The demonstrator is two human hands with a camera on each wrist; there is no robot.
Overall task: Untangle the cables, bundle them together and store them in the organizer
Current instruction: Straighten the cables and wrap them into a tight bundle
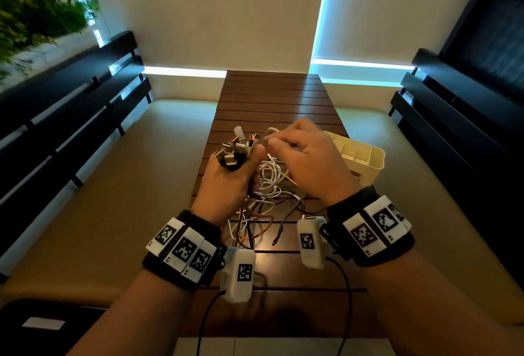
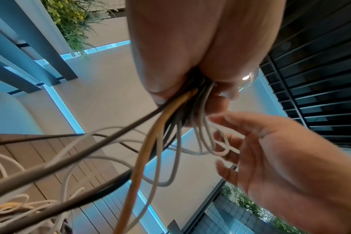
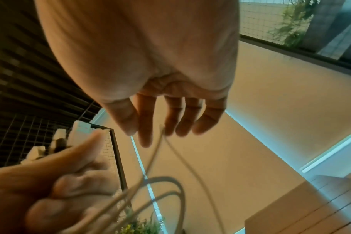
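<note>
My left hand (image 1: 226, 182) grips a bunch of cables just below their plugs (image 1: 236, 147), which stick up from the fist. From the fist (image 2: 190, 47), white, black and orange cables (image 2: 150, 142) hang down to a loose tangle (image 1: 266, 199) on the wooden table (image 1: 269, 95). My right hand (image 1: 297, 154) is close beside the left one, with its fingers nearly straight (image 3: 156, 133), and it pinches a thin white cable (image 3: 150, 159) near its end (image 1: 270, 131). The cream organizer (image 1: 365, 157), with several compartments, stands just right of my right hand.
The slatted table is narrow, and the organizer sits at its right edge. Black slatted benches (image 1: 71, 106) (image 1: 453, 106) run along both sides. Beige floor lies between them and the table. The far half of the table holds nothing.
</note>
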